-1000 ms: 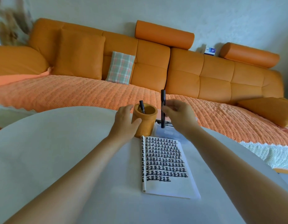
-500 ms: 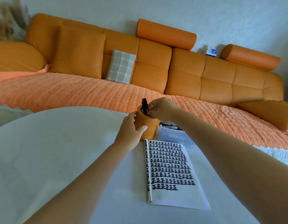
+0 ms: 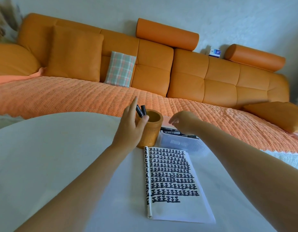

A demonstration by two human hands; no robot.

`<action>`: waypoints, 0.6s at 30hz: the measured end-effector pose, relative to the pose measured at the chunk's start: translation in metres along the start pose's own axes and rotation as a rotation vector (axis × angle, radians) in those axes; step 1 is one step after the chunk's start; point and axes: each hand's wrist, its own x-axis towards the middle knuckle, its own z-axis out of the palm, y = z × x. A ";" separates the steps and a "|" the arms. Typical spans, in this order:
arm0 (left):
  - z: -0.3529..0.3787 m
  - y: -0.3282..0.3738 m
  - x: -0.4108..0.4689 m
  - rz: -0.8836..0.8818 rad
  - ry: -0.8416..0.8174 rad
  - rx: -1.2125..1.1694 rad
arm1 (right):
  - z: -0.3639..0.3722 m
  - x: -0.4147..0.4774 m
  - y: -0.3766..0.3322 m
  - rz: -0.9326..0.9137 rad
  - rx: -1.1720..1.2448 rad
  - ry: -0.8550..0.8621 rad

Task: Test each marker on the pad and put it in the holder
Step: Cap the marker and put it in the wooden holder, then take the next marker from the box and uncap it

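Holder (image 3: 150,133), head view: we see it standing on the table (image 3: 44,156) behind the pad (image 3: 175,181), two markers (image 3: 141,110) leaning inside; the left grip (image 3: 128,129) rests straight-fingered against its side; the right grip (image 3: 182,122), loosely curled and empty, hovers over the tray (image 3: 181,144) of further markers. A careless left nudge could tip the holder. Half a second earlier, the right grip pinches a marker at the rim.

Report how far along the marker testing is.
Done: two markers stand in the holder; the pad carries rows of marks. In hand: nothing; the left hand touches the holder, and the right hand hovers empty over the clear box. Left: the remaining markers in that box.
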 end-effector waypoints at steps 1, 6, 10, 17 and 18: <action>-0.002 0.002 0.007 0.023 0.003 0.006 | 0.002 0.000 0.003 -0.006 -0.030 -0.039; -0.003 0.001 0.033 -0.048 -0.193 0.055 | 0.011 0.009 0.005 -0.034 -0.094 -0.155; -0.003 -0.003 0.043 -0.109 -0.270 0.052 | 0.015 0.015 0.003 -0.070 -0.204 -0.200; 0.000 0.010 0.055 0.116 -0.244 0.294 | 0.010 0.015 0.008 -0.078 -0.119 -0.161; 0.001 0.008 0.054 0.135 -0.260 0.321 | 0.008 0.014 0.009 -0.078 -0.098 -0.138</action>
